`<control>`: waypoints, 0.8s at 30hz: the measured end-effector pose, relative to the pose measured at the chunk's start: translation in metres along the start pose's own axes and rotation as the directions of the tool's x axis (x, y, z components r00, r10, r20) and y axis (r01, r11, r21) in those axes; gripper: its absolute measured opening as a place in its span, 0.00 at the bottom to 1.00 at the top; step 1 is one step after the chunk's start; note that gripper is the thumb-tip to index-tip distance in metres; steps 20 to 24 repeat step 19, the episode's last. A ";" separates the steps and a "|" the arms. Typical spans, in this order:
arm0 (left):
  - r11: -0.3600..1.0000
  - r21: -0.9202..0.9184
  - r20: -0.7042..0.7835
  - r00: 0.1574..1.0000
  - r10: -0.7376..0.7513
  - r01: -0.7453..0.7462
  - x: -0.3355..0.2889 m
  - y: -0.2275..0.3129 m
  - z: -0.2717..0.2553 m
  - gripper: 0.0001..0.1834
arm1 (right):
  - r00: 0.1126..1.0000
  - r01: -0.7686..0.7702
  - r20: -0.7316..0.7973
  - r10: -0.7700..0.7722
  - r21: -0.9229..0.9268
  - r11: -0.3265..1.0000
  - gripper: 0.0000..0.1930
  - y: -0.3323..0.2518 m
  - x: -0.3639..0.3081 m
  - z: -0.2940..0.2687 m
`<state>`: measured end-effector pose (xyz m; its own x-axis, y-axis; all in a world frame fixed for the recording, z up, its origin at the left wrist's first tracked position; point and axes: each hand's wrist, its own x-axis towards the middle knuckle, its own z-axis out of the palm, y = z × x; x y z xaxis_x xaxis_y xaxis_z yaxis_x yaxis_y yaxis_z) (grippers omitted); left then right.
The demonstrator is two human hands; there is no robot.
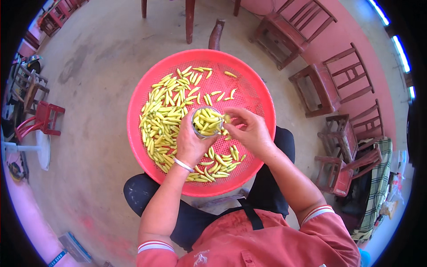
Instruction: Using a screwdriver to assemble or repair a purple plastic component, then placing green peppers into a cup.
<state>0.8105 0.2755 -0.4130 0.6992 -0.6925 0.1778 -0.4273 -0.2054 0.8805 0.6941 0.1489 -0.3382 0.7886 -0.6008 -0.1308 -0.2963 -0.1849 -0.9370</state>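
My left hand (192, 144) is wrapped round a clear jar (206, 135) and holds it over a red round sieve tray (147, 95). Yellow-green chili peppers (207, 119) fill the jar up to its mouth. At the jar's right rim, my right hand (249, 131) has its fingers drawn together on a chili pepper (227, 119); the fingertips are partly hidden. Many more loose peppers (162, 118) lie in the tray, thickest on its left side, with a smaller heap (218, 168) at its near edge. A few lie scattered toward the far side.
The tray sits in front of my knees (141, 191). Beyond it stand wooden table legs (190, 22). Red-brown wooden chairs (313, 89) line the wall on the right, and a small red chair (44, 116) stands on the left. Concrete floor (89, 102) surrounds the tray.
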 end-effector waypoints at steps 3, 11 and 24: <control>0.919 -0.350 0.111 0.982 -0.155 0.184 0.004 0.001 0.001 0.44 | 0.979 0.194 -0.026 -0.201 -0.164 0.967 0.15 -0.017 0.009 0.008; 0.677 -0.633 0.300 0.925 -0.233 0.376 0.005 0.016 -0.042 0.40 | 0.999 0.043 -0.022 -0.047 -0.158 0.987 0.15 0.009 -0.007 -0.019; 0.698 -0.600 0.416 0.898 -0.145 0.391 -0.016 0.058 -0.063 0.47 | 0.928 0.371 0.043 -0.369 -0.065 0.926 0.49 0.029 -0.036 0.030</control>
